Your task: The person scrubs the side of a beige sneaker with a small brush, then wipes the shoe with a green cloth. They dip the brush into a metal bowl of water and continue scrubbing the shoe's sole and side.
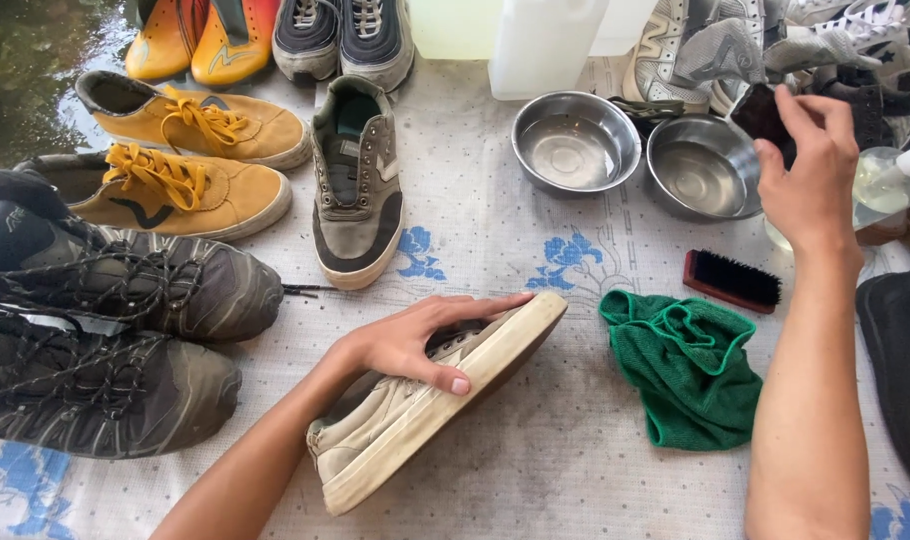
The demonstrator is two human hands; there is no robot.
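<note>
Floral cloth (535, 200) crowded with shoes, my left hand (415, 340) spread flat on tilted beige shoe (395, 430), right hand (810, 170) gripping dark object (757, 112) by bowls (700, 165)

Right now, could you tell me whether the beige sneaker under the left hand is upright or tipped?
Tipped: the beige sneaker lies on its side, pale sole edge facing up, left hand pressing it.

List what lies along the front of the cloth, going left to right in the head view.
Dark hiking shoes → left hand on a tilted beige shoe → green rag → right forearm.
</note>
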